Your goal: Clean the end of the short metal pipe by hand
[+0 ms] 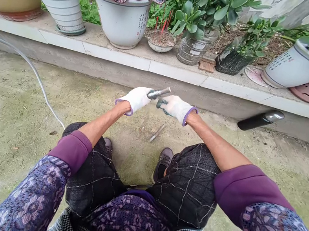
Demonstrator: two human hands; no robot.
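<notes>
Right at our fingers, in the head view, our left hand, white-gloved, grips a threaded metal bolt, its fingers closed around the near end. Our right hand sits just beside the bolt, its green-coated fingers curled; we cannot tell if they touch it. Below the fingers, a second metal rod lies on the concrete ground. Off to their right lies a black-and-silver cylinder. Beyond the fingers, a tiled ledge carries potted plants.
</notes>
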